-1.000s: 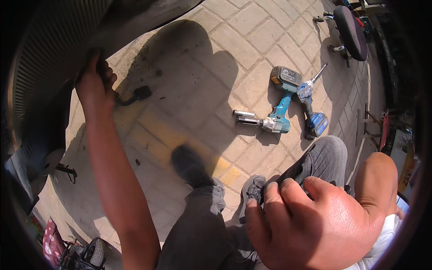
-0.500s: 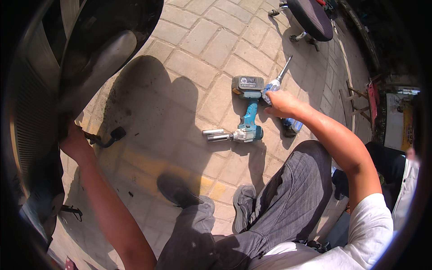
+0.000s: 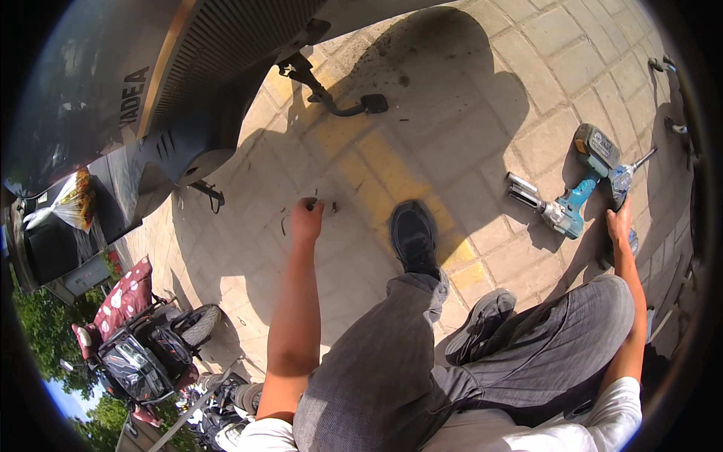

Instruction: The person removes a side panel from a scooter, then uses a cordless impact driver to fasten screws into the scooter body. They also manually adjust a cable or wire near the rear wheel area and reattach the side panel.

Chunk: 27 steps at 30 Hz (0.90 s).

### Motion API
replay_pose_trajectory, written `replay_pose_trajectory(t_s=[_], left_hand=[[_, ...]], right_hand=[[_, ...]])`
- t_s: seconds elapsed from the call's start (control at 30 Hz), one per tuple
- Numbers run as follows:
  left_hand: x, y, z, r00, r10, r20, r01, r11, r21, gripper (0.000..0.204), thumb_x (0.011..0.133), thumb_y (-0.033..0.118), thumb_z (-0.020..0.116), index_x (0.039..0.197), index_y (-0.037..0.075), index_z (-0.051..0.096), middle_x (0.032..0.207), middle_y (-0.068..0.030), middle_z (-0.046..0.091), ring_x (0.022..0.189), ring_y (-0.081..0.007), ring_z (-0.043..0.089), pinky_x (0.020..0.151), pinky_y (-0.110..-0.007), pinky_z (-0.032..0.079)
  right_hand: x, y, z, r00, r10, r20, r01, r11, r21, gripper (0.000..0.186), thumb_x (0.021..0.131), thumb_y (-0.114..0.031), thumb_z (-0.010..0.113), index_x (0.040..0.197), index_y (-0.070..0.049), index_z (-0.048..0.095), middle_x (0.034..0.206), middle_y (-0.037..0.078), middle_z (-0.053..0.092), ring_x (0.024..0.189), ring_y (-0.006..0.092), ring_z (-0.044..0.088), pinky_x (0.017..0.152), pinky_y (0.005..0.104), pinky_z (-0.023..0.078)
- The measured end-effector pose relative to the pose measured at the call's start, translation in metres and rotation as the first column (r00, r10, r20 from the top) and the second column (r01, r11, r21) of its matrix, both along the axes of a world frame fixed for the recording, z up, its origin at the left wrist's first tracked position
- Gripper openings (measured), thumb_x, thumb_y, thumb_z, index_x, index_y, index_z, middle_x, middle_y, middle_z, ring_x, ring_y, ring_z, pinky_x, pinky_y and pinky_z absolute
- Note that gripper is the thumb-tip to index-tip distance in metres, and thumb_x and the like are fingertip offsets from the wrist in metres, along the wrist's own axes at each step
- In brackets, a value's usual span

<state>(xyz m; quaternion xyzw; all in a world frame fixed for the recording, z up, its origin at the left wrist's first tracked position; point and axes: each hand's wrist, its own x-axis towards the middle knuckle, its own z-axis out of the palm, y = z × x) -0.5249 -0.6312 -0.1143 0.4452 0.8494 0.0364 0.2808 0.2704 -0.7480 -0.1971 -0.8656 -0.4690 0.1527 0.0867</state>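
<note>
My left hand [image 3: 306, 220] is low over the paving, its fingers curled together. Whether anything is pinched in them is too small to make out. Small dark bits [image 3: 334, 206] lie on the ground beside the fingertips. Over on the right, my right hand [image 3: 619, 226] is closed round the handle of a blue-and-grey cordless driver [image 3: 622, 179] with a long bit. Part of its handle is hidden by my hand. Close against it lies a teal impact wrench [image 3: 576, 203] with a dark battery and metal sockets [image 3: 525, 191] at its nose.
A dark grey scooter [image 3: 188, 98] rises at the upper left, its stand [image 3: 331, 99] reaching over the paving. Another scooter [image 3: 139, 361] with a spotted red cover is at the lower left. A clear bag [image 3: 74, 202] with orange contents hangs on the left. My shoes [image 3: 414, 233] rest mid-ground.
The view has swung left. My left hand has come away from beside the scooter to a spot over the paving. My right hand stays at the driver.
</note>
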Motion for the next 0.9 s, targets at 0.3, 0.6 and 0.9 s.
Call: replay_pose_trajectory(t_s=[0.3, 0.6, 0.9], left_hand=[[0.023, -0.027, -0.045, 0.999, 0.012, 0.037, -0.014, 0.999, 0.051, 0.034, 0.083, 0.021, 0.07, 0.106, -0.003, 0.062, 0.089, -0.0163, 0.069, 0.085, -0.0293, 0.066, 0.077, -0.039, 0.051], [0.15, 0.088, 0.066, -0.198, 0.131, 0.971, -0.44, 0.874, -0.207, 0.019, 0.093, 0.02, 0.064, 0.104, 0.004, 0.062, 0.098, -0.009, 0.065, 0.09, -0.0213, 0.063, 0.083, -0.036, 0.054], [0.185, 0.113, 0.122, -0.724, -0.003, 0.69, -0.318, 0.888, -0.331, 0.024, 0.097, 0.024, 0.056, 0.107, 0.003, 0.061, 0.109, -0.0136, 0.067, 0.104, -0.0283, 0.065, 0.088, -0.04, 0.057]], right_hand=[[0.029, 0.006, 0.189, 0.932, -0.04, -0.36, 0.152, 0.946, 0.286, 0.014, 0.093, -0.018, 0.065, 0.092, -0.004, 0.062, 0.076, 0.0, 0.054, 0.064, 0.0076, 0.049, 0.058, 0.0248, 0.04], [-0.179, 0.024, 0.318, 0.753, 0.24, -0.613, -0.03, 0.943, 0.333, 0.032, 0.089, -0.018, 0.069, 0.115, -0.004, 0.06, 0.102, 0.004, 0.064, 0.092, 0.0143, 0.06, 0.084, 0.0298, 0.047], [-0.296, 0.024, 0.311, 0.561, 0.228, -0.796, -0.314, 0.948, 0.05, 0.034, 0.094, -0.02, 0.049, 0.112, 0.007, 0.058, 0.098, 0.018, 0.068, 0.081, 0.0281, 0.07, 0.072, 0.0362, 0.058]])
